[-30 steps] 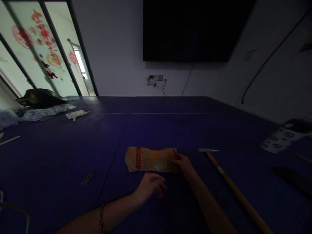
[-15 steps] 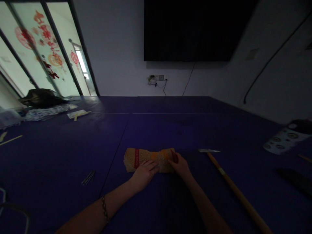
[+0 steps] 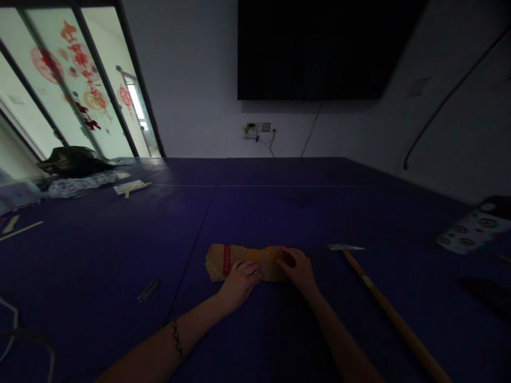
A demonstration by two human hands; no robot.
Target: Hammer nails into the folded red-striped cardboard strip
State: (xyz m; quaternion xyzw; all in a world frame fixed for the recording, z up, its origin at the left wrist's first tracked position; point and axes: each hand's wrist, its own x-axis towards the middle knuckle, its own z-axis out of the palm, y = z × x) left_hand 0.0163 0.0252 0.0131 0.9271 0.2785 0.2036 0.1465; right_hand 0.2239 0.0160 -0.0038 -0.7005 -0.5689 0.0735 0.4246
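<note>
Speckled packet [image 3: 217, 262], left fingers [image 3: 248, 265] on middle, right fingers [image 3: 291, 251] at right end

A single camera, worn on the person's head, supplied the view. It looked forward and down from the near side of the purple surface [image 3: 279, 213], over the forearms that entered from the near edge. The left hand [image 3: 238, 282] and right hand [image 3: 298, 268] lay close to the camera, around the middle between left and right. The camera faced the far wall [image 3: 191, 80] nearly square on, and the frame cut off the upper part of the dark screen [image 3: 311, 50] there. Its wide field reached the glass panels [image 3: 51, 80] at far left and the side wall [image 3: 451, 117] at right, and cropped the near end of the hammer handle [image 3: 393, 316].
</note>
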